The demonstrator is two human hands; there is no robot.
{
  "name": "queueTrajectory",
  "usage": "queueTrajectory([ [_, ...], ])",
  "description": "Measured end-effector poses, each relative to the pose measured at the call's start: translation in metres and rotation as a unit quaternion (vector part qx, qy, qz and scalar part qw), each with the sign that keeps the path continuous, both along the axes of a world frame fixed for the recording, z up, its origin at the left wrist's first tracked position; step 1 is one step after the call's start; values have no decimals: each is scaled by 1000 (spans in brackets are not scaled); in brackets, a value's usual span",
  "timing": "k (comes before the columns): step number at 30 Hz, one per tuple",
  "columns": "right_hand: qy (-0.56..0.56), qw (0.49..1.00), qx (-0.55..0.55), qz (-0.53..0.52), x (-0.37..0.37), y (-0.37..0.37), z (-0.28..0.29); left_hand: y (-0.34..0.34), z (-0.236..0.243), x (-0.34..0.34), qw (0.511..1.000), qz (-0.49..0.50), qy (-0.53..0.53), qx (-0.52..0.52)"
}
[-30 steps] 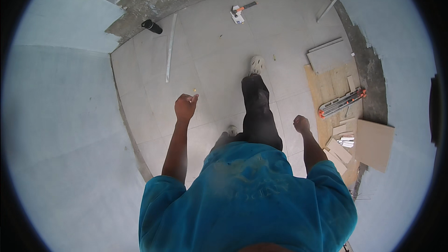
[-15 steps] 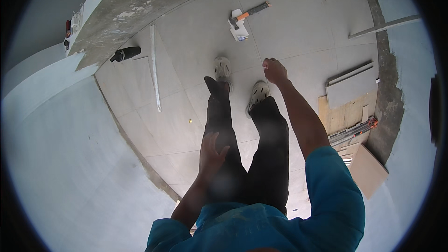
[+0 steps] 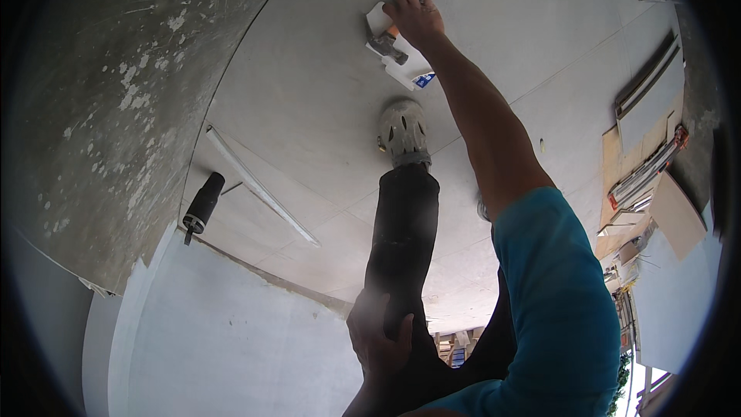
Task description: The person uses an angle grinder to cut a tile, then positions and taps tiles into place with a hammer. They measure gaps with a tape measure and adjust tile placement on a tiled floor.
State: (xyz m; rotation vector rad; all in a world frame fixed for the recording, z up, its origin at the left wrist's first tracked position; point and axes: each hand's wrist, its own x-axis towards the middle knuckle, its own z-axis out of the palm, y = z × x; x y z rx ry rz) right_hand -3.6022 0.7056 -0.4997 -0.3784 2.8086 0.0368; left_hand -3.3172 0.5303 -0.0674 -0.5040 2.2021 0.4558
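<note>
My right hand (image 3: 417, 19) reaches down over the hammer (image 3: 388, 48), fingers apart and curved at its handle; whether they touch it is unclear. The hammer has a dark head and an orange and black handle, and lies across a crumpled white packet (image 3: 403, 69) on grey floor tiles. Low in the view, my left hand (image 3: 380, 328) rests on my dark-trousered leg, thumb and fingers apart, holding nothing visible. A pale slip-on shoe (image 3: 403, 127) is just below the packet.
A black bottle (image 3: 204, 201) lies beside a long pale strip (image 3: 258, 185) by a stained concrete wall (image 3: 131, 93) on the left. On the right are stacked tiles (image 3: 652, 93), a tile cutter (image 3: 648, 166) on boards and a leaning panel (image 3: 675, 212).
My view has tipped down and forward toward the hammer. My right hand has moved forward from beside my leg to the hammer and spread its fingers; my left hand stays at my leg.
</note>
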Motion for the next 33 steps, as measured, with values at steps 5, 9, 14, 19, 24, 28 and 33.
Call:
queueTrajectory([
  [5,-132,986,36,91,-23,24,11,-18,-8,-28,996,-32,-79,37],
  [9,-232,970,-75,-13,36,41,98,-25,-2,2,994,-99,-14,38],
  [14,-213,938,-238,-131,190,71,288,-28,-3,28,972,-217,62,70],
  [19,-284,879,-317,-214,314,91,496,-48,-24,23,908,-402,98,66],
  [24,-288,847,-264,-362,478,84,594,-44,6,0,814,-571,-39,99],
  [28,-208,785,-258,-523,606,75,651,-20,42,-16,743,-665,5,80],
  [33,36,687,-311,-656,793,34,683,44,63,3,802,-583,119,50],
])
